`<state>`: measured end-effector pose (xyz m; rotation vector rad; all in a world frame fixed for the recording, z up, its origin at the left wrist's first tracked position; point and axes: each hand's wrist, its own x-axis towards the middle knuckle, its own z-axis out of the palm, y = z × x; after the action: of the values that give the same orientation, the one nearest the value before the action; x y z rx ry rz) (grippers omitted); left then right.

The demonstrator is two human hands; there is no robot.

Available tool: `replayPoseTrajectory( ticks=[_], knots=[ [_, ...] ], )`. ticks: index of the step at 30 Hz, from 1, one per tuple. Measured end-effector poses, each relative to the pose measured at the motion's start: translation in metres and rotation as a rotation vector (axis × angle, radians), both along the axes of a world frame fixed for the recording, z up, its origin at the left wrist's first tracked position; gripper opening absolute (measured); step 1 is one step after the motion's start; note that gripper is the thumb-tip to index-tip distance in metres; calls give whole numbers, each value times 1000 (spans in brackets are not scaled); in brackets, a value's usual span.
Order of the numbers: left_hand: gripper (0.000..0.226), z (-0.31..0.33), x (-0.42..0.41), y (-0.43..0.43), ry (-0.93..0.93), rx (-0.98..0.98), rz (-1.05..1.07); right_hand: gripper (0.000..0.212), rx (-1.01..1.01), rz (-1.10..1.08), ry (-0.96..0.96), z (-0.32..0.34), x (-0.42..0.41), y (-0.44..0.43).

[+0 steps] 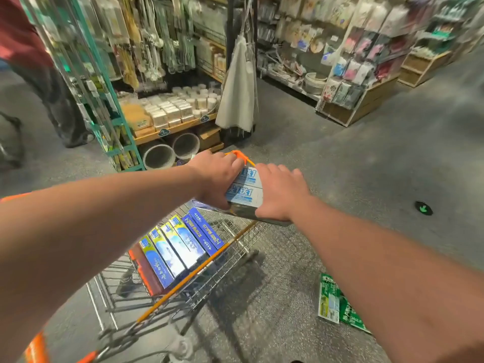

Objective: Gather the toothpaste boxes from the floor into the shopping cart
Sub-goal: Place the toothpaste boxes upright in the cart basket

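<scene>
Both hands hold a stack of silver-and-blue toothpaste boxes (246, 192) above the far end of the wire shopping cart (243, 239). My left hand (217, 176) grips the stack's left side and my right hand (280, 192) presses its right side. Inside the cart several blue and yellow toothpaste boxes (180, 244) lie side by side. Green toothpaste boxes (337, 305) lie on the floor to the right of the cart, partly hidden by my right forearm.
Display shelves (167, 111) with packaged goods stand ahead on the left, and more racks (348, 74) at the back right. A person in a red top (34, 61) stands at the far left. Grey floor (392, 166) stretches to the right, with a green arrow marker (423, 208).
</scene>
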<state>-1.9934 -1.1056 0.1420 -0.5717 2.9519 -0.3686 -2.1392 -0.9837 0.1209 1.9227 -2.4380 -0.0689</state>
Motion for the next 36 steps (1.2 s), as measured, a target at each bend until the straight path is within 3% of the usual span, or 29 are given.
replayPoseTrajectory(
  ticks=[7, 17, 19, 21, 22, 31, 33, 35, 36],
  knots=[
    [97, -44, -31, -82, -68, 64, 58, 93, 51, 10, -27, -42, -29, -85],
    [87, -168, -112, -204, -199, 135, 130, 96, 94, -47, -173, -176, -97, -205],
    [84, -204, -123, -226, -239, 140, 92, 82, 116, -123, -212, -218, -98, -223],
    [81, -242, -130, -244, -276, 143, 51, 39, 15, -218, -199, -258, -95, -239],
    [80, -262, -132, -252, -288, 154, 31, 31, -25, -245, -240, -276, -94, -247],
    [90, -420, -139, -289, -419, 216, -102, 21, 249, -437, -195, -436, -80, -273],
    [87, -444, -139, -291, -436, 238, -127, 9, 152, -514, -166, -457, -71, -274],
    [78, -465, -135, -292, -435, 260, -145, 15, 222, -538, -198, -471, -68, -275],
    [78, -472, -132, -292, -448, 278, -151, 21, 240, -552, -304, -479, -69, -272]
  ],
)
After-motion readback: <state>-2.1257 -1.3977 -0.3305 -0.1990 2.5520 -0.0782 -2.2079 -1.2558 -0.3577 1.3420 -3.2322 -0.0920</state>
